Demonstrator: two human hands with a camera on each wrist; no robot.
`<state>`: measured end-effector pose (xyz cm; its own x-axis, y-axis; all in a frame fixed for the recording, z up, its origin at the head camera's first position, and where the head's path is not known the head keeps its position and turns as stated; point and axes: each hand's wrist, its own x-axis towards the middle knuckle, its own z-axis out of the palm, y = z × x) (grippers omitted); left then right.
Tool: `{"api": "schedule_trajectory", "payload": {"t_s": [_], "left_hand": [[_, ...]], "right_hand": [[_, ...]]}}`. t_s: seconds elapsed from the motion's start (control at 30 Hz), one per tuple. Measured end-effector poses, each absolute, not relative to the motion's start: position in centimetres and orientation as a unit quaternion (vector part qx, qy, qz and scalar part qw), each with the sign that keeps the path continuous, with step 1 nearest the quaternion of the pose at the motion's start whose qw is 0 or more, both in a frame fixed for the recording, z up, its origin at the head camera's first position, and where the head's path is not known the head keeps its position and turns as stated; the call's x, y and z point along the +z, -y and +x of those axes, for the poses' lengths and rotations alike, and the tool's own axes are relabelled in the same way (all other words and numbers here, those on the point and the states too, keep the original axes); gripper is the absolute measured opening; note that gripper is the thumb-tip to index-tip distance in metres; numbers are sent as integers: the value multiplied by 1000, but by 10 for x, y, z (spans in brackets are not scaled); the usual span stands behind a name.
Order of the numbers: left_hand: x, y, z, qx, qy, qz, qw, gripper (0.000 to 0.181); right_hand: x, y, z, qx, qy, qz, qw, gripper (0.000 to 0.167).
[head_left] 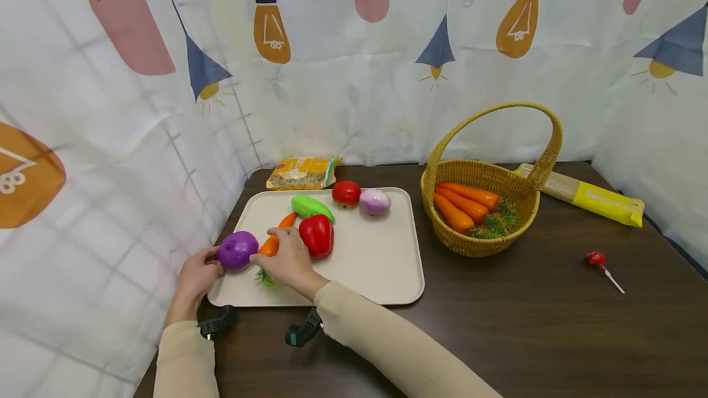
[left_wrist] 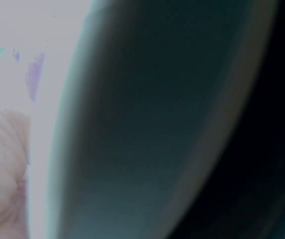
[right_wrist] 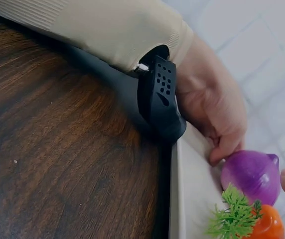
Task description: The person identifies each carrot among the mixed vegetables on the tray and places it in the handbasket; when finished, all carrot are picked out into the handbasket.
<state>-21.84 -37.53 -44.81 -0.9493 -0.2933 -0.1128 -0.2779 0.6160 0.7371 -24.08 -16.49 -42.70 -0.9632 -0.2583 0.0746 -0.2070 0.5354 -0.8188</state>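
Note:
A purple onion [head_left: 238, 250] sits at the tray's left edge. My left hand [head_left: 198, 278] grips its outer side, with the thumb curled against it in the right wrist view. My right hand [head_left: 289, 260] reaches over an orange carrot [right_wrist: 268, 224] with green leaves, thumb and fingers spread apart. Its thumb tip is close to the onion's right side; contact is unclear. Beside that hand on the cream tray [head_left: 376, 257] stands a red bell pepper [head_left: 317, 236]. A dark band blocks most of the left wrist view.
A green vegetable [head_left: 312, 206], a tomato [head_left: 346, 193] and a pale purple onion [head_left: 375, 202] lie on the tray's far half. Behind is a yellow packet [head_left: 303, 173]. Rightward are a wicker basket [head_left: 481, 247] of carrots, a yellow package [head_left: 608, 203] and a lollipop [head_left: 597, 258].

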Motion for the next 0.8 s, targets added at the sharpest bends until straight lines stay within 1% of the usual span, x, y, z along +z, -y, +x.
{"api": "schedule_trajectory", "payload": {"t_s": [0.2, 0.43, 0.67, 0.8], "left_hand": [[-445, 373, -217, -416, 895, 157, 14, 62], [-446, 372, -217, -415, 895, 163, 18, 61], [-448, 373, -218, -414, 896, 161, 19, 62], [-448, 373, -218, -413, 896, 162, 20, 62]], "right_hand": [[-428, 165, -246, -451, -883, -124, 36, 60], [-433, 162, -252, -453, -880, -122, 71, 56], [-437, 161, -254, -459, -877, -126, 70, 52], [-439, 161, -253, -471, -871, -124, 63, 44]]}}
